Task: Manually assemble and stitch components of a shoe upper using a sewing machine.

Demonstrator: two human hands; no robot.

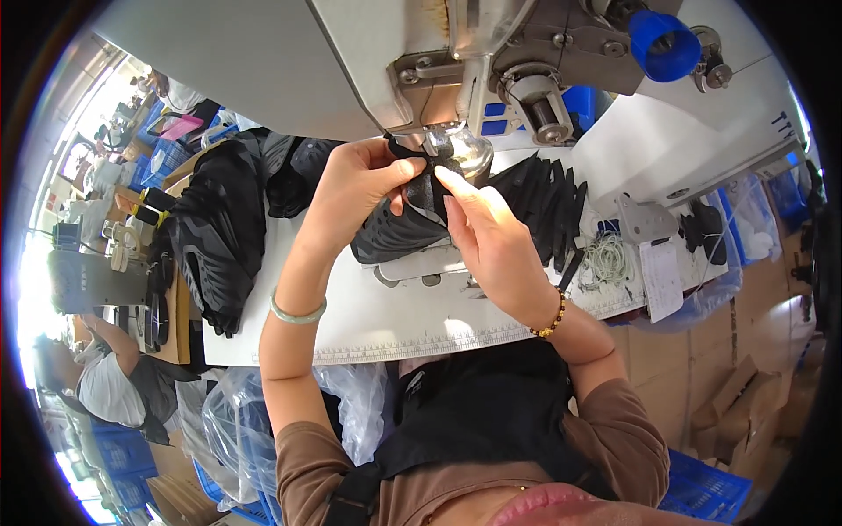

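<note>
Under the needle area of a sewing machine [434, 140] lies a black shoe upper [395, 232] with a ribbed, wavy pattern. My left hand [364, 180] pinches its upper edge between thumb and fingers, just left of the presser foot. From the right, my right hand [495, 241] holds the same piece, its index finger stretched onto the material near the needle and the other fingers curled. Both fingertips are close together at the presser foot. The stitching point itself is partly hidden by fingers and machine parts.
Black shoe uppers [215, 237] are piled on the left of the white table [351, 337]. Black strips [548, 206] fan out on the right, beside tangled pale thread [605, 259] and a paper slip [660, 276]. A co-worker [114, 390] sits at far left.
</note>
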